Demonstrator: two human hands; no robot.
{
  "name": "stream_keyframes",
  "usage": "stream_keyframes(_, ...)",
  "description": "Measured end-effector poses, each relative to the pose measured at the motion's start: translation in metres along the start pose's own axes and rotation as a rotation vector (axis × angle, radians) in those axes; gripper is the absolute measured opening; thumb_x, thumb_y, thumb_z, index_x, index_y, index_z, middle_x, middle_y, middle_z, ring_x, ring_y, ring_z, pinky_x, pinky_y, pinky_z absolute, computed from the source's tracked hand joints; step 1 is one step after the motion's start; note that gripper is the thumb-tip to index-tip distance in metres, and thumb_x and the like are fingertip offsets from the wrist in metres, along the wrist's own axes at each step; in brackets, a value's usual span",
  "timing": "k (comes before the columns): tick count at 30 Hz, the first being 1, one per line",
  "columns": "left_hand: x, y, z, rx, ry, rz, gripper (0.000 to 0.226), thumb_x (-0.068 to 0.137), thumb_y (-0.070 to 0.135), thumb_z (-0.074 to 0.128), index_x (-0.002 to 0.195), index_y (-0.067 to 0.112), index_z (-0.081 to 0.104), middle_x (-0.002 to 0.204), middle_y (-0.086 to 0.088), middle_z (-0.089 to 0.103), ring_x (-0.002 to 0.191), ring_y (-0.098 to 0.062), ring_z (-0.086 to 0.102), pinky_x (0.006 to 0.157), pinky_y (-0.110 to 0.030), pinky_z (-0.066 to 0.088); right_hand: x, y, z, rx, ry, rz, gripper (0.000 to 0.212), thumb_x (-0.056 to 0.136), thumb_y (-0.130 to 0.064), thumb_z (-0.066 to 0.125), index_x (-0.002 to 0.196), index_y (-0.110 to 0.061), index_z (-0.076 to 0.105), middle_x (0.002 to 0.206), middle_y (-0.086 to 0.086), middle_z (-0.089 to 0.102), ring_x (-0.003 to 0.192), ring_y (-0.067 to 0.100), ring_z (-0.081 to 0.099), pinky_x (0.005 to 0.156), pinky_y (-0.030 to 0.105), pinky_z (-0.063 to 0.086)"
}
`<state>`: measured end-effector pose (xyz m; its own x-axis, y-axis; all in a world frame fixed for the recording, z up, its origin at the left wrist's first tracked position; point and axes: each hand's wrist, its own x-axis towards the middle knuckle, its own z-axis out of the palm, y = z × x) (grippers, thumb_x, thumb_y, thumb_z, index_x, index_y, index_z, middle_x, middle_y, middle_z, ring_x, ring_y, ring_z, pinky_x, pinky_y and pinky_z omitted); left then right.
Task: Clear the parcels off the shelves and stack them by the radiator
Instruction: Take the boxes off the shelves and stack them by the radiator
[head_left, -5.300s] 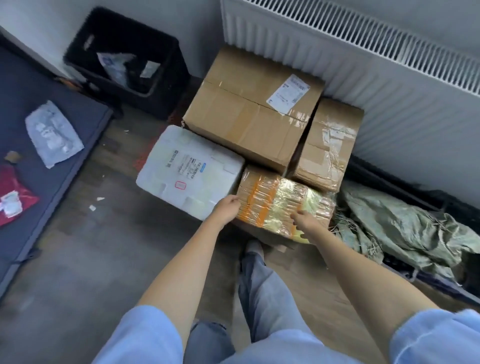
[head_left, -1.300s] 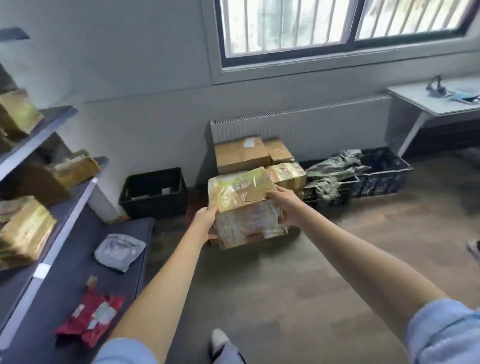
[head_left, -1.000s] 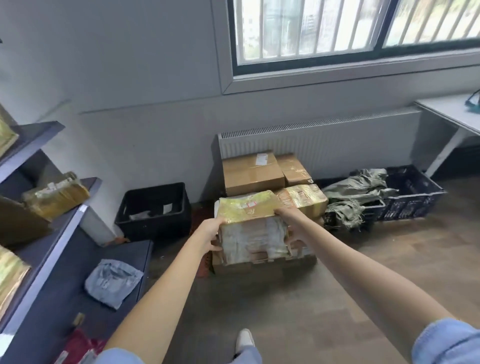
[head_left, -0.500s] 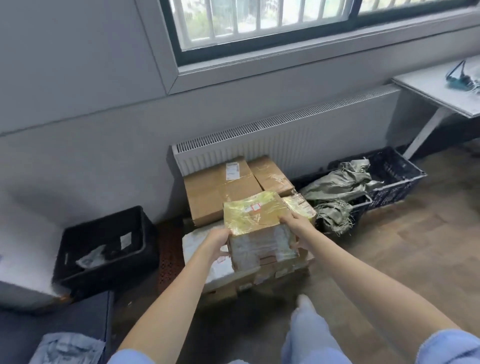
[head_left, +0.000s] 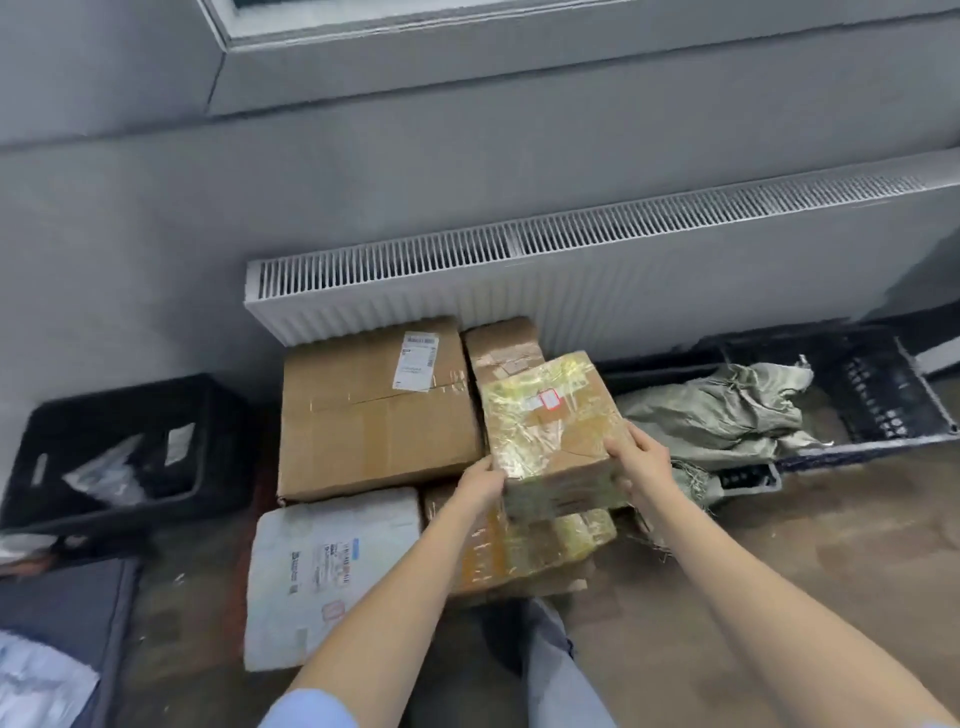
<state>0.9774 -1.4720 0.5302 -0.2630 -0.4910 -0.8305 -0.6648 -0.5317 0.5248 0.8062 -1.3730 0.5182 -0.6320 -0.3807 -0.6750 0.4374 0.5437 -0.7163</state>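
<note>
My left hand (head_left: 480, 486) and right hand (head_left: 636, 462) clamp taped parcel (head_left: 550, 426) from both sides, fingers curled round its near corners. Parcel sits above yellow-wrapped parcel (head_left: 524, 551) in floor stack; contact between them unclear. Large brown box (head_left: 374, 415) and small brown box (head_left: 501, 343) behind, against radiator (head_left: 571, 280). White parcel (head_left: 322, 577) at stack's left. Black crate (head_left: 119, 447) farther left.
</note>
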Motion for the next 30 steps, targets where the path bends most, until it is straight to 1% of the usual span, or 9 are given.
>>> stream_keyframes(2, 0.03, 0.018, 0.011, -0.092, -0.064, -0.085, 0.047, 0.1, 0.021, 0.033, 0.147, 0.026, 0.027, 0.148, -0.001, 0.037, 0.127, -0.029, 0.046, 0.088, -0.042, 0.049, 0.043, -0.007, 0.001, -0.002, -0.024, -0.002, 0.051, 0.089, -0.016, 0.061, 0.138, -0.021, 0.047, 0.133, 0.002, 0.057, 0.088, 0.014, 0.058, 0.049, 0.018, 0.046)
stream_keyframes(5, 0.07, 0.042, 0.01, -0.198, -0.108, -0.125, 0.051, 0.101, 0.022, 0.034, 0.149, 0.031, 0.016, 0.153, 0.001, 0.027, 0.129, -0.026, 0.046, 0.077, -0.038, 0.053, 0.094, -0.013, 0.015, 0.04, -0.032, -0.005, 0.057, 0.088, -0.014, 0.064, 0.14, -0.022, 0.043, 0.133, 0.005, 0.057, 0.107, 0.019, 0.061, 0.087, 0.034, 0.055)
stream_keyframes(9, 0.117, 0.074, -0.019, -0.286, -0.024, -0.033, 0.053, 0.101, 0.022, 0.035, 0.149, 0.031, 0.014, 0.155, -0.001, 0.024, 0.136, -0.027, 0.036, 0.094, -0.044, 0.045, 0.145, -0.031, 0.056, 0.067, -0.083, -0.052, 0.059, 0.087, -0.008, 0.064, 0.141, -0.016, 0.042, 0.127, 0.001, 0.06, 0.076, 0.001, 0.055, 0.063, 0.012, 0.049)
stream_keyframes(11, 0.132, 0.084, -0.032, -0.322, 0.054, 0.018, 0.054, 0.101, 0.021, 0.035, 0.149, 0.033, 0.012, 0.157, 0.0, 0.02, 0.14, -0.025, 0.03, 0.102, -0.049, 0.04, 0.167, -0.04, 0.08, 0.022, -0.132, -0.09, 0.062, 0.087, -0.001, 0.062, 0.143, -0.012, 0.038, 0.131, 0.003, 0.056, 0.099, 0.01, 0.06, 0.087, 0.023, 0.053)
stream_keyframes(13, 0.138, 0.085, -0.038, -0.301, 0.104, 0.055, 0.058, 0.1, 0.022, 0.038, 0.149, 0.033, 0.009, 0.157, 0.004, 0.016, 0.142, -0.024, 0.026, 0.107, -0.05, 0.035, 0.182, -0.045, 0.099, -0.068, -0.142, -0.112, 0.065, 0.086, 0.005, 0.058, 0.144, -0.013, 0.035, 0.141, 0.002, 0.049, 0.123, 0.015, 0.052, 0.107, 0.033, 0.041)
stream_keyframes(19, 0.12, 0.041, -0.04, -0.119, 0.066, 0.012, 0.052, 0.099, 0.017, 0.039, 0.147, 0.028, 0.022, 0.152, -0.004, 0.031, 0.135, -0.022, 0.038, 0.109, -0.038, 0.035, 0.183, -0.043, 0.108, -0.34, -0.064, -0.112, 0.067, 0.09, -0.007, 0.054, 0.148, -0.022, 0.024, 0.15, -0.001, 0.037, 0.134, 0.019, 0.04, 0.107, 0.029, 0.033)
stream_keyframes(23, 0.085, 0.02, -0.065, -0.116, 0.107, -0.062, 0.045, 0.099, 0.018, 0.035, 0.144, 0.023, 0.032, 0.148, -0.005, 0.036, 0.124, -0.022, 0.045, 0.096, -0.036, 0.041, 0.136, -0.048, 0.13, -0.832, 0.054, -0.295, 0.077, 0.089, -0.003, 0.047, 0.151, -0.017, 0.003, 0.16, 0.001, 0.005, 0.147, 0.021, 0.005, 0.118, 0.046, 0.006)
stream_keyframes(25, 0.06, 0.012, -0.083, -0.099, 0.132, -0.065, 0.044, 0.099, 0.019, 0.034, 0.143, 0.02, 0.035, 0.146, -0.005, 0.038, 0.128, -0.023, 0.044, 0.097, -0.036, 0.04, 0.096, -0.048, 0.153, -0.983, -0.071, -0.481, 0.076, 0.089, -0.003, 0.045, 0.151, -0.016, 0.003, 0.16, 0.003, 0.003, 0.147, 0.021, 0.002, 0.12, 0.045, 0.003)
stream_keyframes(30, -0.035, -0.024, -0.137, -0.036, 0.223, -0.039, 0.043, 0.1, 0.022, 0.036, 0.143, 0.017, 0.035, 0.145, -0.004, 0.04, 0.126, -0.024, 0.045, 0.097, -0.038, 0.041, -0.043, -0.048, 0.218, -1.238, -0.517, -0.866, 0.067, 0.089, -0.013, 0.047, 0.149, -0.013, 0.018, 0.156, 0.006, 0.02, 0.144, 0.027, 0.016, 0.118, 0.043, 0.017)
